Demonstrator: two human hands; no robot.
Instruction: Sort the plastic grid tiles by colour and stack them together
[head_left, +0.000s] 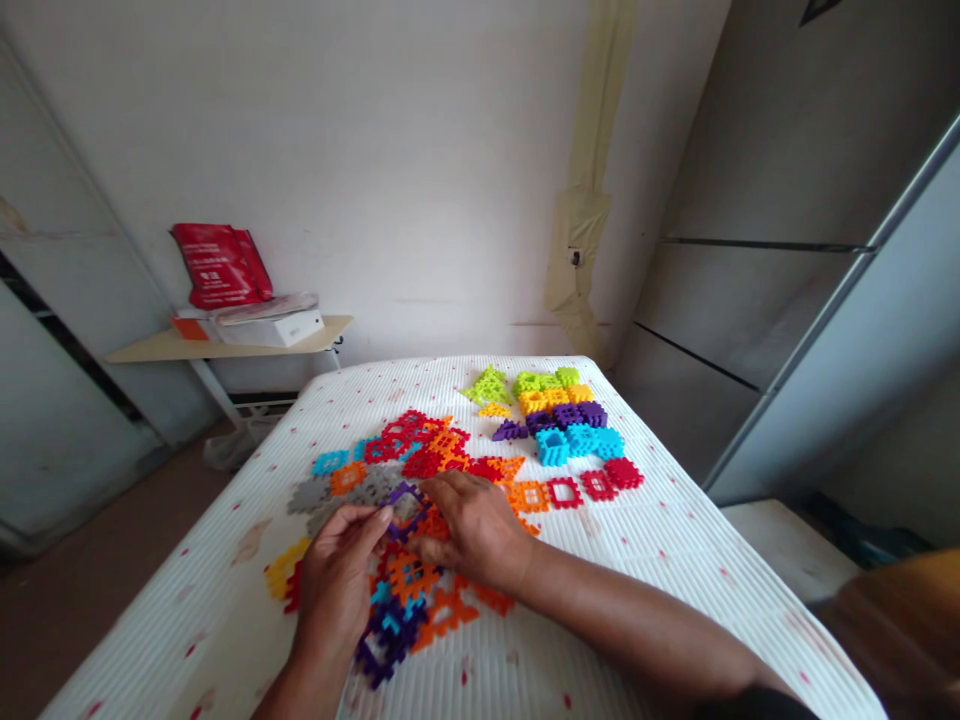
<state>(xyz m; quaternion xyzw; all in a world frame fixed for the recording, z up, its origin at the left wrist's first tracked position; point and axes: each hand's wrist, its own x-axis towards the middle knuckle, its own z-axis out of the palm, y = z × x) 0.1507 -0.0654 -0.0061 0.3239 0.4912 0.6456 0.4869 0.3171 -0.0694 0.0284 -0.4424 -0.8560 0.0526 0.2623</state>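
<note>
My left hand (341, 565) pinches the left edge of a purple square interlocking toy piece (403, 492) with a notched rim and an open middle. My right hand (480, 525) is at the piece's right side, palm down, thumb apart from the fingers; whether its fingertips touch the piece is unclear. Both hands are over a loose pile of similar notched plastic pieces. Red pieces (427, 462) lie just beyond them, and grey pieces (375, 487) to the left. Orange pieces (446, 615) and another purple piece (375, 655) lie nearer me, partly under the hands.
Blocks stand in colour rows at the table's far right: green (532, 383), yellow (555, 400), purple (566, 415) and blue (553, 448). A red block (624, 473) ends the front row. Left, a side table (300, 350) holds a red bag (221, 265). A refrigerator (750, 290) stands right.
</note>
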